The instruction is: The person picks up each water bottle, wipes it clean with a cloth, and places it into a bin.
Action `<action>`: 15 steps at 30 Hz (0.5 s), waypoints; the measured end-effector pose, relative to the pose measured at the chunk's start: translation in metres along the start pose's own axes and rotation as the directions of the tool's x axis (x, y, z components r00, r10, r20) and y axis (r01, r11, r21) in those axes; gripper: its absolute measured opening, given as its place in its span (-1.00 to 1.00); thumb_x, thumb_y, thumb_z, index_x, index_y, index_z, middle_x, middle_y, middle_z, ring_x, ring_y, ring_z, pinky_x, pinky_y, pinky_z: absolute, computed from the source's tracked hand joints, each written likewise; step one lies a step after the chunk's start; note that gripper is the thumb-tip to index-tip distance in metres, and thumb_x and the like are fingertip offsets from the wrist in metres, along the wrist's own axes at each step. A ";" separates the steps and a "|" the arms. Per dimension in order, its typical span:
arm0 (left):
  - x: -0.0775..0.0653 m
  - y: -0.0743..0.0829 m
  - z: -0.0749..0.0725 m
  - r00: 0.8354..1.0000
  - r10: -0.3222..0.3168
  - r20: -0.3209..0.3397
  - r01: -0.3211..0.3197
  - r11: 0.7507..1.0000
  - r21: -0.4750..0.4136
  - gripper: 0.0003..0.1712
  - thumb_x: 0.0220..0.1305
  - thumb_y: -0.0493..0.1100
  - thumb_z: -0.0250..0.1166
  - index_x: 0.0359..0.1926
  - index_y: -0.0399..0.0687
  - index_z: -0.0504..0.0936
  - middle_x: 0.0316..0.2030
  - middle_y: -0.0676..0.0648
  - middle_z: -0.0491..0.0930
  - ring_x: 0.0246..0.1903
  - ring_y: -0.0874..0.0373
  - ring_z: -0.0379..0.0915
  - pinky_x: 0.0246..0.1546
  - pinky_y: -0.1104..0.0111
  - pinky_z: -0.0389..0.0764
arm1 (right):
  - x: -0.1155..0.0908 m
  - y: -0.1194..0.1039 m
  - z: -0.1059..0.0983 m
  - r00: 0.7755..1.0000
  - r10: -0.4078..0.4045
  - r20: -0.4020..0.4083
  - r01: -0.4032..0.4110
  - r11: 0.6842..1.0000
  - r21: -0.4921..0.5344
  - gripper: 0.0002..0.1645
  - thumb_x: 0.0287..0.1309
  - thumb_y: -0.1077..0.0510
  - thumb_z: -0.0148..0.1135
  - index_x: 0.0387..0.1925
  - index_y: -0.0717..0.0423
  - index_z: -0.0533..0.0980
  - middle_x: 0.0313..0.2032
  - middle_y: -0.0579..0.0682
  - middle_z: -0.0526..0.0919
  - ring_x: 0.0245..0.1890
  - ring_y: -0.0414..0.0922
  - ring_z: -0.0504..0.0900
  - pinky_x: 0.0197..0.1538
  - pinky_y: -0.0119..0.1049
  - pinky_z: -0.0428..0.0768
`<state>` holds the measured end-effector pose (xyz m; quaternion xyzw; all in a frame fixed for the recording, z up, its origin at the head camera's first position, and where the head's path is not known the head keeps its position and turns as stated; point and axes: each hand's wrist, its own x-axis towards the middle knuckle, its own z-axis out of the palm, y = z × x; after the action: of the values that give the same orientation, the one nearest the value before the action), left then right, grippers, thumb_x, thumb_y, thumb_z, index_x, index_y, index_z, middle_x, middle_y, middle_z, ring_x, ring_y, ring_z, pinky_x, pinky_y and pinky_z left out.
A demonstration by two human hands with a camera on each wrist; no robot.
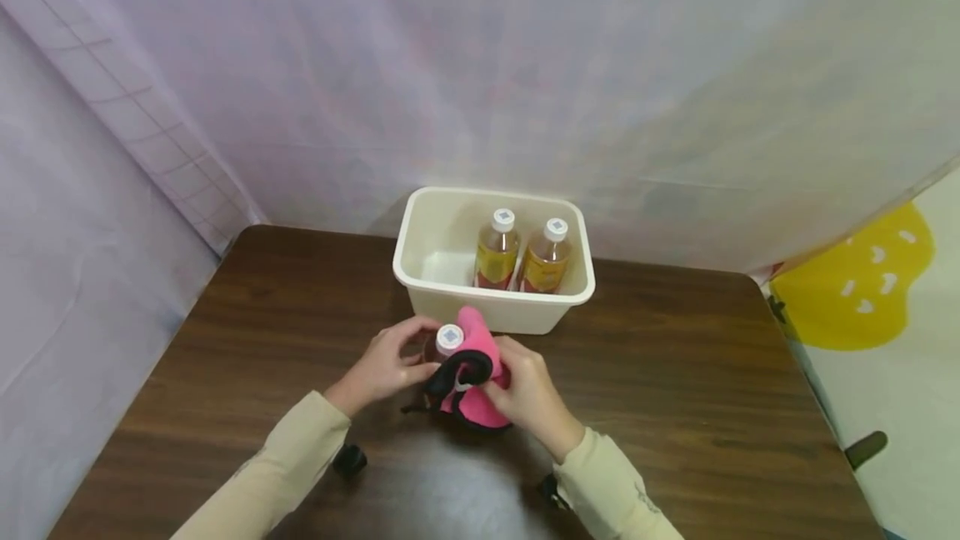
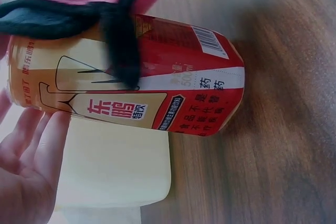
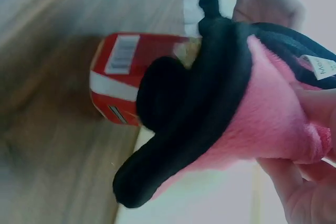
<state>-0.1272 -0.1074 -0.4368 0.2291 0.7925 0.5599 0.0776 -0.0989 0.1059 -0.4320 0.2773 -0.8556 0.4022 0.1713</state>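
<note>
My left hand (image 1: pixel 384 363) grips a drink bottle (image 2: pixel 131 90) around its upper part, in front of the white bin. The bottle has a red and yellow label, and its white cap (image 1: pixel 450 337) faces up in the head view. My right hand (image 1: pixel 528 386) pinches a pink fleecy cloth (image 3: pixel 268 111) with thick black edging and a small white tag (image 3: pixel 321 67). Bunched up, the cloth lies against the bottle's right side and covers part of it in the head view. A black strip (image 2: pixel 121 45) of the edging hangs across the label in the left wrist view.
Just beyond the hands, the white plastic bin (image 1: pixel 435 290) stands at the back of the dark wood table (image 1: pixel 675 407). Two similar bottles (image 1: pixel 497 252) stand upright in its right half. A pale curtain (image 1: pixel 480 65) hangs behind the table.
</note>
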 end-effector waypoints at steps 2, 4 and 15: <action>0.001 0.001 0.000 1.000 -0.017 0.005 0.017 1.000 -0.019 -0.51 -0.08 -0.38 0.37 -0.05 -0.25 0.47 -0.10 -0.23 0.51 -0.05 -0.13 0.44 -0.12 0.18 0.54 | -0.004 0.002 0.003 1.000 0.024 -0.008 -0.024 1.000 0.007 -0.62 -0.41 0.42 0.42 -0.38 0.20 0.54 -0.44 -0.02 0.58 -0.45 -0.20 0.53 -0.40 -0.43 0.52; 0.001 0.002 -0.001 0.999 -0.035 0.007 0.035 0.999 -0.031 -0.50 -0.09 -0.34 0.40 -0.05 -0.23 0.47 -0.09 -0.21 0.51 -0.05 -0.11 0.44 -0.12 0.17 0.53 | -0.008 0.006 0.007 0.998 0.055 -0.007 -0.055 0.998 0.009 -0.64 -0.42 0.43 0.40 -0.43 0.19 0.52 -0.51 -0.06 0.55 -0.51 -0.23 0.48 -0.46 -0.47 0.48; 0.002 0.001 -0.001 0.999 -0.051 0.018 0.052 0.997 -0.049 -0.49 -0.09 -0.26 0.42 -0.05 -0.21 0.47 -0.06 -0.22 0.49 -0.02 -0.12 0.42 -0.10 0.16 0.53 | -0.034 0.041 0.039 0.967 0.227 0.113 -0.228 0.974 -0.005 -0.67 -0.53 0.51 0.24 -0.52 0.19 0.51 -0.59 -0.04 0.57 -0.54 -0.19 0.51 -0.45 -0.37 0.53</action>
<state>-0.1294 -0.1067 -0.4355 0.2115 0.7833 0.5752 0.1044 -0.1003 0.1082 -0.4982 0.2005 -0.8885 0.4060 0.0743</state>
